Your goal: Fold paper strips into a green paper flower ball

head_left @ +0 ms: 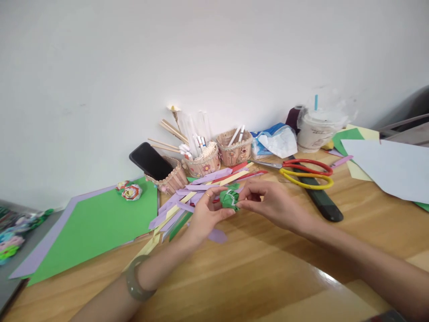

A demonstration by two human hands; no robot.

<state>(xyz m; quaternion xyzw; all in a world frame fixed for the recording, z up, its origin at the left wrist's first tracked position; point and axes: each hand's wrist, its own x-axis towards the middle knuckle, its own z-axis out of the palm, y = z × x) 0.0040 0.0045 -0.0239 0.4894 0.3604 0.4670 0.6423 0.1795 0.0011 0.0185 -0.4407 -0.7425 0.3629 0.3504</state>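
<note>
Both of my hands meet over the wooden table (254, 268) around a small rolled green paper flower (229, 199). My left hand (205, 213) pinches it from the left with thumb and fingers; a ring shows on one finger and a pale bangle sits on that wrist. My right hand (271, 202) grips the flower's right side with its fingertips. Just behind and under the hands lies a loose heap of purple, yellow, red and green paper strips (187, 201).
A green sheet on purple paper (97, 223) lies left, with a finished paper rose (131, 192) on it. Behind stand stick-built holders (204, 163) with pens, a phone (150, 161), tissues (276, 141) and a cup (318, 127). Red-and-yellow scissors (306, 172) and coloured sheets (389, 165) lie right.
</note>
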